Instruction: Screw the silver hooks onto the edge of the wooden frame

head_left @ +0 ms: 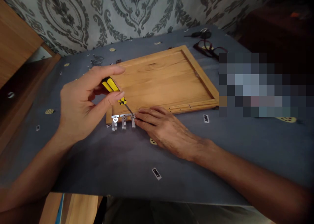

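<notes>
A wooden framed panel (164, 81) lies flat on a blue-grey cloth (117, 158). A small metal hook rack (123, 120) with three hooks sits along the panel's near edge. My left hand (83, 103) is closed around a yellow-and-black screwdriver (114, 90), whose tip points down at the right end of the rack. My right hand (159, 124) lies flat on the cloth, its fingertips pressing against the rack's right end and the panel's edge.
Dark-framed glasses (208, 49) and a dark key-like object (201, 33) lie behind the panel. Small metal bits (96, 60) are scattered at the back left. A wooden cabinet (17, 41) stands at left. A pixelated patch covers the right.
</notes>
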A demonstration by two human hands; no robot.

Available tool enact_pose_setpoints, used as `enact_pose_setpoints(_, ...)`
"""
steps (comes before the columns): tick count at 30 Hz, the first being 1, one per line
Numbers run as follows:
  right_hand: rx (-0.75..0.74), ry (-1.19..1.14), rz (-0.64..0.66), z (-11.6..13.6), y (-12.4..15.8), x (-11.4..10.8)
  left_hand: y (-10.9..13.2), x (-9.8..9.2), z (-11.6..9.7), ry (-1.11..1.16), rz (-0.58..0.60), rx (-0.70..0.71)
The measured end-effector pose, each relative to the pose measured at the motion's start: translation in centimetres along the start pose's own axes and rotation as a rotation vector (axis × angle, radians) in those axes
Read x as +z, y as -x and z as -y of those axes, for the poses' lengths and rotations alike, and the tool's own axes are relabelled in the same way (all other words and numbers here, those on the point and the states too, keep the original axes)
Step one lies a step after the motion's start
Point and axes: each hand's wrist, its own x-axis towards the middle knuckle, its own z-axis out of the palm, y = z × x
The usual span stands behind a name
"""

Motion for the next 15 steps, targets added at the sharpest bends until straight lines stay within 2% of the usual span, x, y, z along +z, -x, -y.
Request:
enact_pose_setpoints(7,-0.002,-0.007,0.001,-0.07,0.02,0.16,-0.04,-0.18,0.0,-0.034,0.042,0.027)
enact_pose_setpoints(15,-0.015,0.012,-0.039,-0.11,0.0,0.35,-0.01,0.12,-0.02,-0.069,-0.002,0.053)
